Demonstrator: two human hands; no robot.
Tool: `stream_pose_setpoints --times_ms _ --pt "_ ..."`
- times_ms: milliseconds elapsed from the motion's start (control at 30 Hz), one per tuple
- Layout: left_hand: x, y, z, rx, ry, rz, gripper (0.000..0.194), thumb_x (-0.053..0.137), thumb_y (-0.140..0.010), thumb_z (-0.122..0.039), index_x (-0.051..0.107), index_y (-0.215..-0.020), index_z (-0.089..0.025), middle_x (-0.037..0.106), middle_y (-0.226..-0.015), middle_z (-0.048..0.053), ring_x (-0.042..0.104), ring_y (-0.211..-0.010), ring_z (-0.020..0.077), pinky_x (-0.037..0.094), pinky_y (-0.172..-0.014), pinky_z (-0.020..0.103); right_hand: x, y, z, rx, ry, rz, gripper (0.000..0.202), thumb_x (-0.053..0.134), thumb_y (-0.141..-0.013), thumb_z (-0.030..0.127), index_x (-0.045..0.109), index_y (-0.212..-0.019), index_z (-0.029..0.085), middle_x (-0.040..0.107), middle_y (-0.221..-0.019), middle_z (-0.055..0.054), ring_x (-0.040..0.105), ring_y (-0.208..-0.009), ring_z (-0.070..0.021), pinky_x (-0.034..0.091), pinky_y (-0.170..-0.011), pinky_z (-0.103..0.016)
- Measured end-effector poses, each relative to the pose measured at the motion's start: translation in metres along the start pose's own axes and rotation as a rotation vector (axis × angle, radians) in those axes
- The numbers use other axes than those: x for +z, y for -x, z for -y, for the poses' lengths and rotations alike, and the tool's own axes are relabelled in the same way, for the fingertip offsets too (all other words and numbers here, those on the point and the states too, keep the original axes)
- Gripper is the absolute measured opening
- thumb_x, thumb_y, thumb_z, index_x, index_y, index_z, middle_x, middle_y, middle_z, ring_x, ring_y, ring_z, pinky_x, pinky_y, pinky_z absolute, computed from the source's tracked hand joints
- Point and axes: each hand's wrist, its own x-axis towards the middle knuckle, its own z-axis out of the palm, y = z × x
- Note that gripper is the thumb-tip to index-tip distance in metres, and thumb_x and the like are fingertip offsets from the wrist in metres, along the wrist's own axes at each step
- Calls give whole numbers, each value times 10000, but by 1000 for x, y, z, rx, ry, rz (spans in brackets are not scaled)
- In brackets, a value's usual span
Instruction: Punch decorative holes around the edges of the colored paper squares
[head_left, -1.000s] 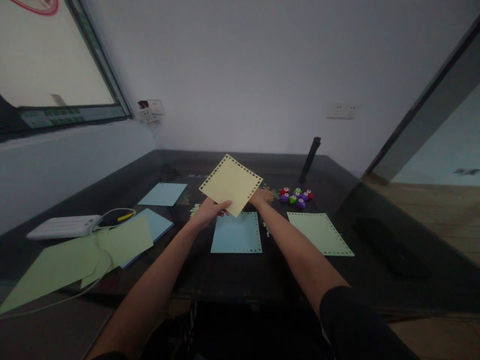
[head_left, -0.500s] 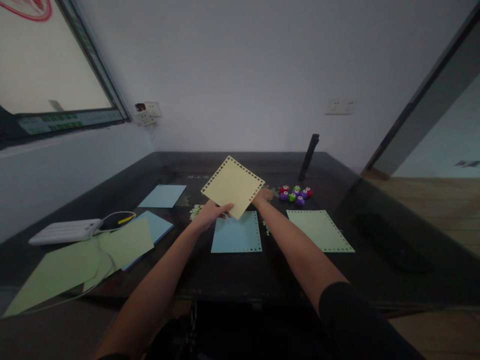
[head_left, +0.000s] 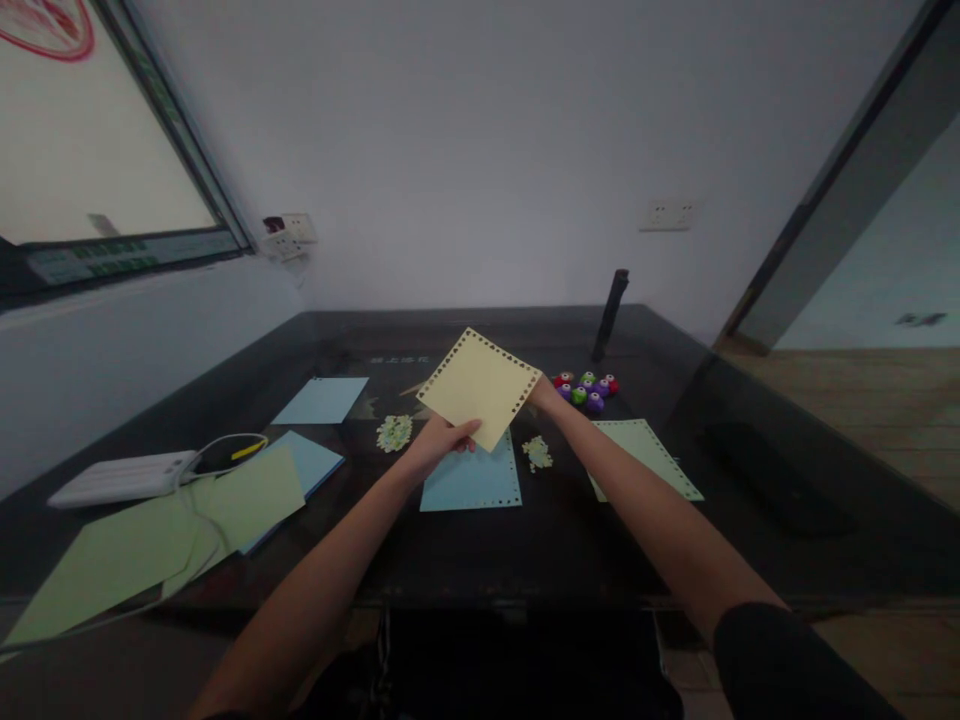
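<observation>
My left hand [head_left: 448,437] pinches the lower corner of a pale yellow sheet of paper [head_left: 480,388], thumb on top. The sheet is tilted above the table, with small punched holes along several edges. At its right corner is my right hand [head_left: 541,390]; the paper hides its fingers, so I cannot see whether they grip it. Below lies a blue punched sheet [head_left: 472,485], partly covered. Small paper cut-outs form one pile [head_left: 394,433] to the left and another pile [head_left: 537,454] to the right. A pale green punched sheet [head_left: 649,450] lies partly under my right forearm.
Small red, green and purple eyed gadgets [head_left: 587,390] cluster beyond my right hand, near an upright black stick [head_left: 611,315]. Blue paper [head_left: 321,400], green sheets [head_left: 127,545], a white power bank [head_left: 120,478] and its cable are at left. A dark flat object [head_left: 776,480] lies at right.
The yellow sheet has moved slightly right and down in view with my left hand. My right hand has drawn in behind the sheet's right corner. Both cut-out piles show more fully.
</observation>
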Motion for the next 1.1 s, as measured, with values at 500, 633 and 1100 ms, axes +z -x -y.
stream_pose_setpoints --times_ms 500,633,1100 --pt "56 -1 -3 21 309 -132 398 743 -631 -384 586 -891 -128 597 -659 6 472 -486 68 354 -469 219 -36 104 8 272 -703 -25 274 731 -670 144 657 -929 190 681 -926 -50 671 -826 -171 509 -928 -367" --pt "52 1 3 87 82 -126 303 680 -696 -400 591 -783 -124 586 -549 11 489 -474 101 364 -472 230 -29 107 5 243 -738 -80 227 751 -661 195 657 -868 198 694 -894 -35 666 -841 -175 503 -932 -375" --pt "57 13 -11 160 -269 -145 173 605 -753 -284 629 -695 -123 659 -524 47 569 -472 138 457 -505 225 -23 110 1 254 -632 -200 180 713 -724 307 641 -815 168 716 -813 -40 688 -675 -149 552 -652 -239"
